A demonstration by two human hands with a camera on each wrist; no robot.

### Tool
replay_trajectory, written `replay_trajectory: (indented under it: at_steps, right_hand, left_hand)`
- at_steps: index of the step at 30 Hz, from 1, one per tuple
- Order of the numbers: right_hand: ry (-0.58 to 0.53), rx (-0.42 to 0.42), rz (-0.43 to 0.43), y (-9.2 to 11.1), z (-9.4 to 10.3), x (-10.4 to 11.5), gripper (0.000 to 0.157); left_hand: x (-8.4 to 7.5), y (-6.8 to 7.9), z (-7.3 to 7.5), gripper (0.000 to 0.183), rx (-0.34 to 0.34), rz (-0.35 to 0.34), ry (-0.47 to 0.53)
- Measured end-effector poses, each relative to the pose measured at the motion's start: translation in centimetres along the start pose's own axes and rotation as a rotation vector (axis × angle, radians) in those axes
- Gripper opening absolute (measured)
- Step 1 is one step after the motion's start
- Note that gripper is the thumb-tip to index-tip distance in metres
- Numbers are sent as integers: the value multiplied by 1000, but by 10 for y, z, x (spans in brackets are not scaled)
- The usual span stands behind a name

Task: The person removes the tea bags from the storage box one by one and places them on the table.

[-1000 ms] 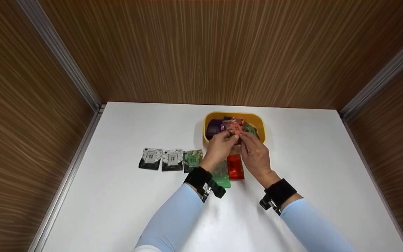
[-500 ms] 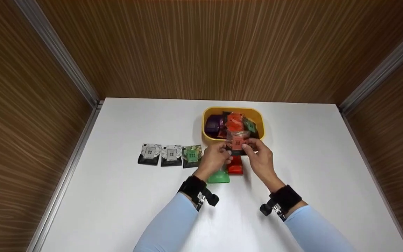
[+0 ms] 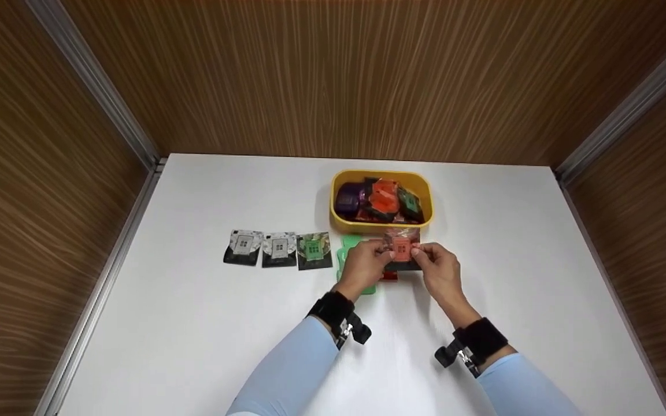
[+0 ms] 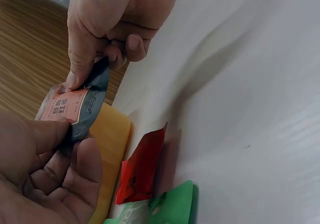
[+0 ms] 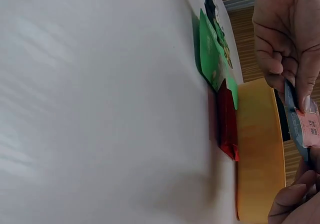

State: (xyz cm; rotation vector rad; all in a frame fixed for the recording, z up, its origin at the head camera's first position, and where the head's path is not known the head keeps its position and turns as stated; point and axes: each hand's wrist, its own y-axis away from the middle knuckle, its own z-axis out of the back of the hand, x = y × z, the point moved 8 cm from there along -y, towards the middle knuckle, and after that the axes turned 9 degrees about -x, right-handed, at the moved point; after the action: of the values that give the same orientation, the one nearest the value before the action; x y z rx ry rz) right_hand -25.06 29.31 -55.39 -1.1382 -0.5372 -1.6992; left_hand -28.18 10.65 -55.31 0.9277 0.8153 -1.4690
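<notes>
Between both hands is a small packet (image 3: 402, 249) with a salmon-coloured label and a dark lower edge. My left hand (image 3: 363, 264) pinches its left side, and my right hand (image 3: 440, 274) pinches its right side with the thumb on the front. In the left wrist view the packet (image 4: 70, 106) hangs above the table by the yellow basket (image 4: 111, 139). Beneath the hands lie a red packet (image 4: 142, 169) and a green packet (image 4: 175, 204), both partly hidden in the head view.
Two black-and-white packets (image 3: 243, 247) and a green-labelled packet (image 3: 314, 251) lie in a row to the left. Behind the hands, the yellow basket (image 3: 339, 221) holds a purple item (image 3: 349, 198), an orange packet (image 3: 384, 196) and a dark green packet (image 3: 410, 205). Wood-grain panels (image 3: 333, 81) enclose the white table.
Both hands have drawn the salmon-labelled packet from over the basket toward the front and slightly right, above the red packet. The row of packets on the left stays in place.
</notes>
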Motion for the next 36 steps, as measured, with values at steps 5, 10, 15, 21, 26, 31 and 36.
replay_trajectory:
  at_steps: [5, 10, 15, 21, 26, 31, 36]
  right_hand:
    - [97, 16, -38, 1, 2, -12, 20]
    - [149, 26, -64, -1, 5, -19, 24]
    - [187, 39, -92, -3, 10, -26, 26]
    - [203, 50, -159, -8, 14, -34, 26]
    - [225, 54, -182, -12, 13, -37, 25]
    - [285, 48, -151, -14, 14, -39, 24]
    - [340, 58, -133, -16, 14, -44, 24]
  left_hand:
    - [0, 1, -8, 25, -26, -2, -127]
    - [-4, 0, -17, 28, -17, -21, -237]
    - [-7, -2, -22, 41, -23, -38, -283]
    - [-12, -4, -30, 27, -44, -70, -337]
    - [-17, -1, -39, 2, -45, -100, -405]
    - [-30, 9, -50, 14, -32, -261, -515]
    - [-37, 21, -55, 13, -55, -404, -649]
